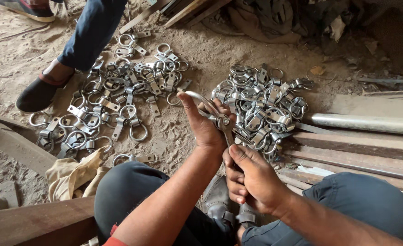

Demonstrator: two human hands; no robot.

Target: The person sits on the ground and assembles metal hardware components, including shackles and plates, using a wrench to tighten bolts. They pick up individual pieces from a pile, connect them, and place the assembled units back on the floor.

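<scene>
Sandy workshop floor, both hands' grip closed on metal clamp (220, 122), left hand (204, 125) on ring, right hand (251, 177) on strap, long axis upright

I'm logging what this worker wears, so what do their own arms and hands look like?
Both arms are bare to the elbow, with no gloves, rings, watch or bands showing on the left hand or the right hand. A strip of red fabric shows at the left arm's lower edge; it may be a sleeve.

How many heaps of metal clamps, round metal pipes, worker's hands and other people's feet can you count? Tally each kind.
Heaps of metal clamps: 2, left heap and right heap
Round metal pipe: 1
Worker's hands: 2, left hand and right hand
Other person's feet: 2, shoe and sandal
Total: 7
</scene>
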